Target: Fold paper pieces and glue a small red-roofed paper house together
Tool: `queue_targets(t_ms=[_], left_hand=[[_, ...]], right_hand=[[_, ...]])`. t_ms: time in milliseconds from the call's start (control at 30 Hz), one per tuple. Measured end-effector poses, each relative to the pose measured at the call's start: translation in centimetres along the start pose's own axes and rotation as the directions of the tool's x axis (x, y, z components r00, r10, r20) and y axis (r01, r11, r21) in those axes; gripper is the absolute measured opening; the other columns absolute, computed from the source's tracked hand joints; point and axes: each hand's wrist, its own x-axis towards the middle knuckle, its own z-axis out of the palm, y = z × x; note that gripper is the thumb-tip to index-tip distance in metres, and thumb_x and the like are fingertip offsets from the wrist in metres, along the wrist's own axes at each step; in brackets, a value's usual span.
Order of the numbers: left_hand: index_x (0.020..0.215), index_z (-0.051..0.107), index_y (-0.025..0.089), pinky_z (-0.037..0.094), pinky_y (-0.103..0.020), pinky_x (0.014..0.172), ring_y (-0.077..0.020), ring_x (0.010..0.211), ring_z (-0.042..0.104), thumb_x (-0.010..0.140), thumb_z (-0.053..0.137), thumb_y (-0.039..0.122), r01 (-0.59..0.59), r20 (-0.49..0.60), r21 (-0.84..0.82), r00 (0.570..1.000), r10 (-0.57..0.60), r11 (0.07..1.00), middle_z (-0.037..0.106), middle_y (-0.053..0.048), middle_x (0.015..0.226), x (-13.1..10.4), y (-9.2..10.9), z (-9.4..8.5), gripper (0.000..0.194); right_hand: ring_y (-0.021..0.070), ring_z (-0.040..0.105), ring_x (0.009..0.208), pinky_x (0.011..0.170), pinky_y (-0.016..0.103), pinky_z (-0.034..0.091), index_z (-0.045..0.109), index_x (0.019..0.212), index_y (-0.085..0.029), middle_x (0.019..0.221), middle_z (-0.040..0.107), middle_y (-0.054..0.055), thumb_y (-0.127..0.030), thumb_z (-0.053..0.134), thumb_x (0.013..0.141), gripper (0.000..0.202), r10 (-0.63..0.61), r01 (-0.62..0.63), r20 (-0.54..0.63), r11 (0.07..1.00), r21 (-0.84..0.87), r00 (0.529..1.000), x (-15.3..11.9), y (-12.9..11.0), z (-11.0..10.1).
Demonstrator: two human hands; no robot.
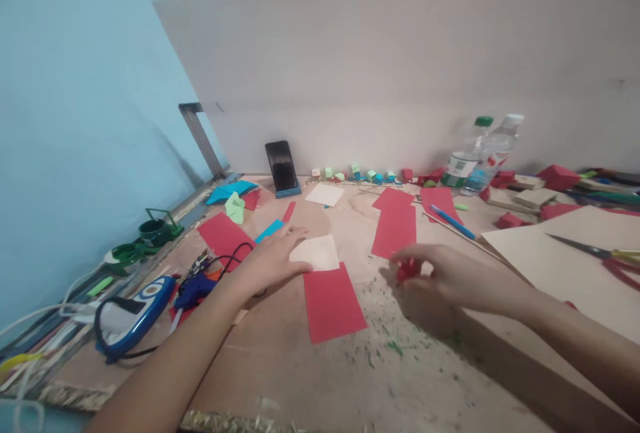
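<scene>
Small red piece (409, 270), partly hidden, pinched by right fingers (417, 253).
Left fingers (284, 241) spread on cream paper (320, 253); bottles (461, 167) near tabletop's (270, 373) far edge.

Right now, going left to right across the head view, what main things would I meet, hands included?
Blue-and-white device, blue tool, left hand, nearest red sheet, right hand, scissors.

Red piece (409, 269): partly hidden in right hand (443, 274); shape indeterminate. Cream paper (320, 253): left edge covered by left hand (267, 258). Scissors (599, 252): handles cut off by right picture edge. Green-capped bottle (466, 157): label (458, 170) too blurred to read
</scene>
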Motion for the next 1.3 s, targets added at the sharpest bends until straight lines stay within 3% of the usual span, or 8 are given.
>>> queue_targets(t_ms=[133,467,700,867,967,1033,1200,1300], left_hand=[[0.146,0.055,0.020,0.047,-0.049,0.110,-0.0364,0.137,0.056,0.091,0.061,0.046,-0.001,-0.029,-0.010,1.000,0.000,1.000,0.057,-0.014,0.153,0.1,0.2,-0.3,0.061],[0.142,0.059,0.022,0.040,-0.049,0.116,-0.0372,0.142,0.050,0.081,0.072,0.046,0.005,-0.032,-0.173,0.999,-0.010,0.985,0.056,-0.013,0.154,0.0,0.2,0.1,0.067],[0.141,0.058,0.020,0.042,-0.054,0.113,-0.0390,0.134,0.054,0.072,0.078,0.033,0.044,-0.103,-0.436,0.990,-0.098,0.899,0.058,-0.015,0.143,0.3,0.8,-0.3,0.073],[0.149,0.045,0.021,0.059,-0.044,0.087,-0.0309,0.107,0.073,0.085,0.070,0.037,-0.013,-0.031,-0.698,0.999,-0.011,0.716,0.071,-0.015,0.126,-1.3,4.4,-1.5,0.071],[0.150,0.044,0.024,0.061,-0.039,0.079,-0.0309,0.102,0.075,0.080,0.081,0.032,0.032,0.085,-0.927,0.988,0.127,0.373,0.073,-0.015,0.124,-3.2,7.6,-1.8,0.080],[0.146,0.050,0.028,0.060,-0.036,0.077,-0.0292,0.099,0.075,0.080,0.082,0.025,0.123,0.161,-0.948,0.981,0.111,0.293,0.075,-0.011,0.119,-4.3,9.3,-1.4,0.074],[0.146,0.052,0.028,0.056,-0.032,0.069,-0.0265,0.090,0.075,0.079,0.075,0.017,0.239,0.295,-0.838,0.955,0.039,0.490,0.075,-0.006,0.102,-4.7,11.4,1.0,0.072],[0.143,0.056,0.024,0.057,-0.042,0.089,-0.0302,0.111,0.069,0.085,0.071,0.022,0.025,0.101,-0.641,0.994,0.052,0.767,0.071,-0.011,0.123,-5.0,11.2,1.5,0.060]], right_hand=[[0.0362,0.066,0.124,0.093,0.047,0.058,0.070,0.128,-0.019,0.137,0.069,0.014,-0.041,0.056,0.095,0.042,-0.094,0.040,-0.316,0.984,-0.171,0.944,0.3,1.6,0.2],[0.0301,0.070,0.121,0.100,0.048,0.059,0.075,0.123,-0.019,0.131,0.073,0.013,-0.039,0.051,0.101,0.038,-0.279,0.281,-0.243,0.959,-0.027,0.929,-1.7,1.2,3.8],[0.0340,0.067,0.125,0.109,0.054,0.052,0.077,0.121,-0.025,0.132,0.074,0.011,-0.042,0.063,0.095,0.034,-0.147,0.211,-0.243,0.940,0.266,0.959,-3.0,0.0,4.2],[0.0302,0.073,0.112,0.093,0.047,0.061,0.067,0.138,-0.025,0.128,0.074,0.013,-0.037,0.065,0.094,0.045,0.019,0.098,-0.238,0.877,0.471,0.971,-3.5,-1.4,4.7],[0.0272,0.071,0.113,0.090,0.041,0.062,0.056,0.147,-0.024,0.140,0.066,0.014,-0.038,0.071,0.088,0.063,0.062,0.064,-0.170,0.759,0.648,0.983,-3.6,-1.9,4.9],[0.0259,0.072,0.109,0.087,0.037,0.060,0.062,0.140,-0.020,0.133,0.071,0.013,-0.035,0.072,0.086,0.057,0.042,0.034,-0.079,0.639,0.769,0.996,-3.9,-2.3,4.9],[0.0200,0.072,0.077,0.065,0.028,0.053,0.079,0.107,-0.018,0.087,0.079,0.005,-0.030,0.057,0.096,0.027,0.151,-0.170,0.088,0.715,0.678,0.985,-6.0,-2.9,5.1],[0.0219,0.073,0.087,0.076,0.032,0.055,0.078,0.111,-0.022,0.100,0.080,0.005,-0.030,0.052,0.100,0.029,0.131,-0.105,-0.019,0.863,0.495,0.991,-7.4,-1.8,5.5]])
